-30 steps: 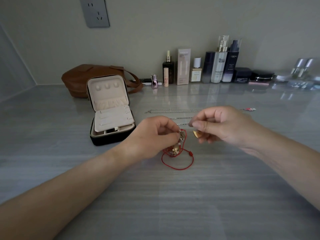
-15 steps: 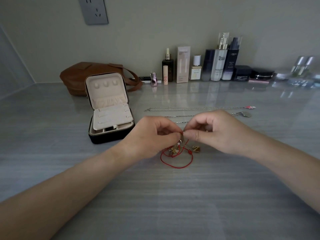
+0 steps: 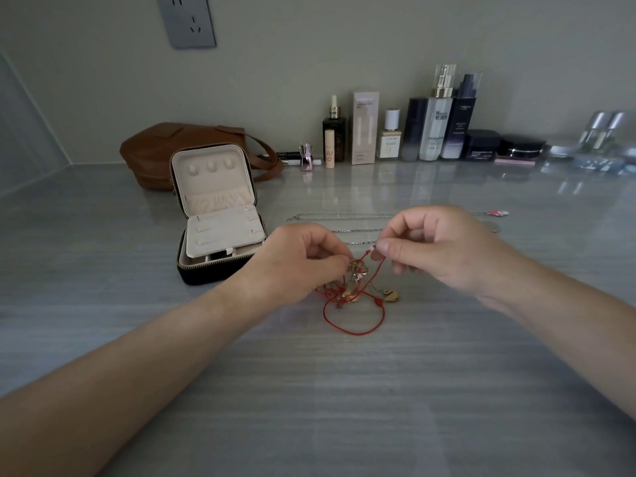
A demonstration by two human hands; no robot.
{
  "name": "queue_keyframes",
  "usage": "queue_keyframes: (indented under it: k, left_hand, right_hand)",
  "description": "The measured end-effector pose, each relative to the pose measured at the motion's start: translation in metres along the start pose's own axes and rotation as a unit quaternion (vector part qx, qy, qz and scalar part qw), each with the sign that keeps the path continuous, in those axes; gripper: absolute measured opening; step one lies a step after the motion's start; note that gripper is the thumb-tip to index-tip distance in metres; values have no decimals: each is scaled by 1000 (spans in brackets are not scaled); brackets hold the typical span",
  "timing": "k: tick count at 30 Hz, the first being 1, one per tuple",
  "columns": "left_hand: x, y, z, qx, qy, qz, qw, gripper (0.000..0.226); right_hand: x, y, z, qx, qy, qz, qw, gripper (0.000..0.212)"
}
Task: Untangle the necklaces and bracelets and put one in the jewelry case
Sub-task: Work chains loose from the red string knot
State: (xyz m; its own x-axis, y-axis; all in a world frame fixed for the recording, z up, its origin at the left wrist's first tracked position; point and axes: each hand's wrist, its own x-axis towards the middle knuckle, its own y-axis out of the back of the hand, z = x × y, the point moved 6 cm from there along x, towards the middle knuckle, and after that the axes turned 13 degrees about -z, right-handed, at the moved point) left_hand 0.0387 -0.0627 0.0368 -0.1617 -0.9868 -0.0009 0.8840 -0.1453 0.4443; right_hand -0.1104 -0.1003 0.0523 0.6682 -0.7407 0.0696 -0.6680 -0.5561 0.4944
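Red cord (image 3: 354, 325) pinched near its end by fingers (image 3: 387, 246) of the right hand (image 3: 444, 249), drawn up and rightward out of the tangle (image 3: 351, 287). Gripped on the other side by curled fingers of the left hand (image 3: 303, 263), that knot of cord and gold charms, partly lifted, partly resting on the surface (image 3: 344, 390), one red loop lying free nearer the body and a gold pendant (image 3: 390, 295) just beside it. Open to the left, jewelry case (image 3: 220, 235), nothing from the tangle visibly in it. Laid out straight beyond the hands, silver chains (image 3: 344, 215). Likely to cinch the snarl tighter if tugged hard instead of fed back through; could strain a fine gold link, drag the pendant across the surface, or sweep into the silver chains and snag them
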Motion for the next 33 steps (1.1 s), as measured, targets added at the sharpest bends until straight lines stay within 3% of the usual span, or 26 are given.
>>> queue_keyframes:
  k: [6,14,17,21,27,33]
  left_hand:
    - [2,3,-3,-43,22,18,999,18]
    - [2,6,-4,-133,14,30,991,16]
    - [0,3,-2,-148,11,17,989,14]
    - [0,-1,0,-161,5,-1,987,12]
    - [0,-2,0,-157,11,-7,988,10]
    - [1,-2,-5,-130,33,-6,991,11]
  right_hand:
    - [-3,-7,1,109,-25,-57,992,7]
    - [-4,-25,5,31,-37,-137,989,12]
    - [-2,-23,6,21,-41,-105,993,5]
    - [1,-21,10,-49,-38,-62,996,19]
    - [1,-16,6,-143,-8,-6,990,11]
    - [-1,0,-1,-58,6,23,998,6]
